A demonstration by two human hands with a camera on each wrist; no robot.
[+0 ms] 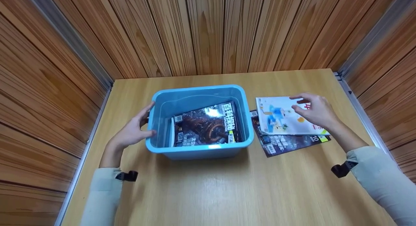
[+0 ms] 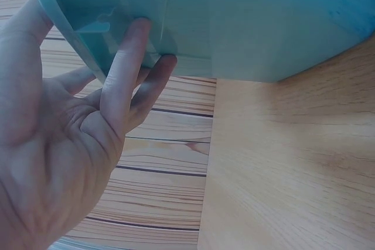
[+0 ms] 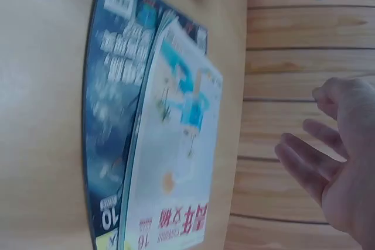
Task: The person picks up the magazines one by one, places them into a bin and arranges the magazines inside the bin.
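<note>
**Hands at the bin and over the magazines**

The left hand point(image 1: 135, 130), left of centre in the head view, lies with straight fingers point(image 2: 126, 62) flat against the outer left wall of the blue plastic bin point(image 1: 198, 151), steadying it rather than gripping. The right hand point(image 1: 313, 110), at mid right, hovers with fingers spread and relaxed just above the white magazine point(image 1: 276, 117); it holds nothing, and the right wrist view shows air between palm and cover.

That white magazine lies on top of a dark magazine point(image 1: 286, 143), both flat on the wooden table point(image 1: 227, 193) just right of the bin. Inside the bin a dark-covered magazine point(image 1: 204, 125) already leans on the floor.

Judged from this, the step in hand is the reach for the top magazine. The next move calls for lowering the fingers to its edge, pinching it free of the one beneath, and carrying it leftward over the bin's rim
</note>
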